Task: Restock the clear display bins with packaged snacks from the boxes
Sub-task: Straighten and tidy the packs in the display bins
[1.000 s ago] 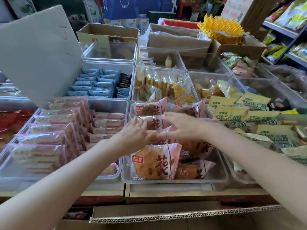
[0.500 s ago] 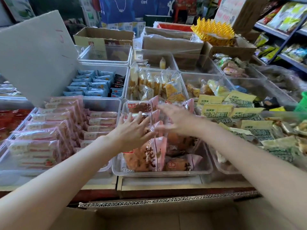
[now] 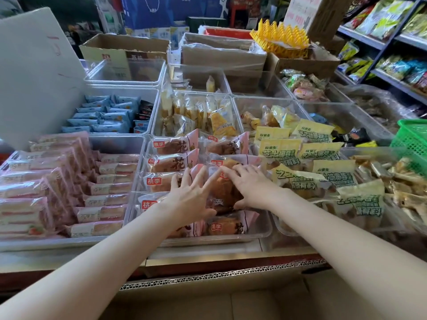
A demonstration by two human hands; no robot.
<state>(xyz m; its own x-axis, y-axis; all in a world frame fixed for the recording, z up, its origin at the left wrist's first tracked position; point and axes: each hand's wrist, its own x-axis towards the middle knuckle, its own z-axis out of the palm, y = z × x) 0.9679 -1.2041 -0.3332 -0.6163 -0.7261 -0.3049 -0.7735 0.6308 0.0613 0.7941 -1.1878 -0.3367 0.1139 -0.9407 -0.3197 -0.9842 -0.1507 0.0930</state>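
Head view: two hands (image 3: 194,199) (image 3: 251,188) touch one bread packet (image 3: 223,192).

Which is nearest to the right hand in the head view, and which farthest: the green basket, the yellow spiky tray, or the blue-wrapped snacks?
From the right hand:
1. Green basket, at the right edge, a little beyond the hand.
2. Blue-wrapped snacks, in the bin to the back left.
3. Yellow spiky tray, at the far back, on the boxes.

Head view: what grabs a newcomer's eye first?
Both hands, left and right, lie spread on pink-trimmed bread packs in the clear front-centre bin. Yellow-green packs heap up in the bin to its right, and a yellow spiky rack stands on boxes at the back.
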